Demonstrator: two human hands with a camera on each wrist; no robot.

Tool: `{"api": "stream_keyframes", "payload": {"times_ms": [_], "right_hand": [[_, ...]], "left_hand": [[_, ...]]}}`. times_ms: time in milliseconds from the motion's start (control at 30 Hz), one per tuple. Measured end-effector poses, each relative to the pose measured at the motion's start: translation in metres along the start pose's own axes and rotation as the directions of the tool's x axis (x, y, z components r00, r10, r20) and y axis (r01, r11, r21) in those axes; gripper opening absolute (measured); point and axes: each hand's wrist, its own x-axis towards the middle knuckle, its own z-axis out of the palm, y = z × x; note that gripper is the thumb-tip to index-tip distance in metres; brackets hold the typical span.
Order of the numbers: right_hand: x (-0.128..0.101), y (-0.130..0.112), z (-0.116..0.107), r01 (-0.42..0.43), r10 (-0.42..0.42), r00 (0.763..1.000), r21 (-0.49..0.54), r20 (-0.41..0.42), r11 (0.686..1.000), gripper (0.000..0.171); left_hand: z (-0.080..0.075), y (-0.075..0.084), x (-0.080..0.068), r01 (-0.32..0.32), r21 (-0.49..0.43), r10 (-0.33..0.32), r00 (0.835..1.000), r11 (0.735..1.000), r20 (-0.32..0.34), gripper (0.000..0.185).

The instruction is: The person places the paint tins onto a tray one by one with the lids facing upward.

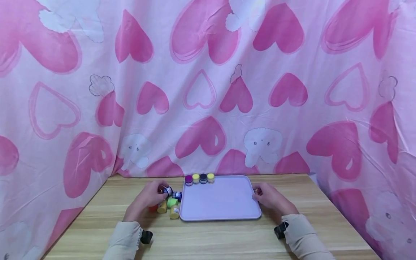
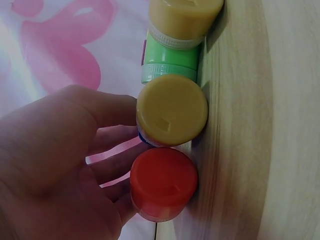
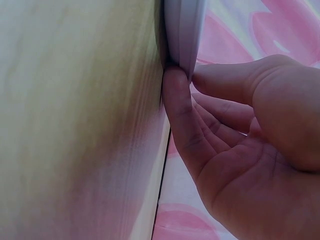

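Observation:
A lilac tray [image 1: 221, 202] lies flat on the wooden table [image 1: 211, 238]. Four small paint jars [image 1: 199, 178] stand in a row at its back left corner: purple, yellow, dark and yellow. My left hand [image 1: 162, 191] is among several loose jars left of the tray. Its thumb and fingers close on a blue-lidded jar [image 1: 168, 190]. In the left wrist view my left hand [image 2: 132, 132] reaches behind a yellow jar [image 2: 172, 110] and a red jar [image 2: 164, 182]; only a sliver of blue shows there. My right hand [image 1: 255, 193] pinches the tray's right rim [image 3: 182, 30] between thumb and forefinger [image 3: 175, 100].
A green jar [image 2: 172, 62] and another yellow jar [image 2: 185, 17] lie beyond the yellow one. A pink heart-print cloth [image 1: 208, 90] hangs close behind and on both sides of the table. Bare wood runs along the front of the table.

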Motion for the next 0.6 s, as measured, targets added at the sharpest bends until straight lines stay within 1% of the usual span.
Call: {"api": "stream_keyframes", "payload": {"times_ms": [100, 233, 400, 600], "right_hand": [[-0.0001, -0.0002, -0.0005, 0.011, -0.011, 1.0, -0.006, 0.0, 1.0, 0.035], [0.0016, 0.0016, 0.0008, 0.004, -0.004, 1.0, -0.004, -0.006, 1.0, 0.033], [0.0021, 0.0031, 0.0016, 0.0, 0.0, 1.0, -0.01, -0.006, 1.0, 0.03], [0.003, 0.003, 0.0013, 0.003, -0.003, 1.0, -0.007, -0.002, 1.0, 0.03]], "left_hand": [[0.0001, 0.0009, 0.0007, 0.003, 0.001, -0.003, 1.0, 1.0, 0.005, 0.032], [0.0003, 0.0026, 0.0009, 0.001, -0.008, -0.001, 1.0, 1.0, 0.012, 0.032], [0.0015, 0.0028, 0.0015, 0.02, -0.029, -0.019, 1.0, 0.999, 0.015, 0.031], [0.0028, 0.0035, 0.0032, 0.043, -0.061, -0.043, 0.999, 0.997, 0.001, 0.033]]}}
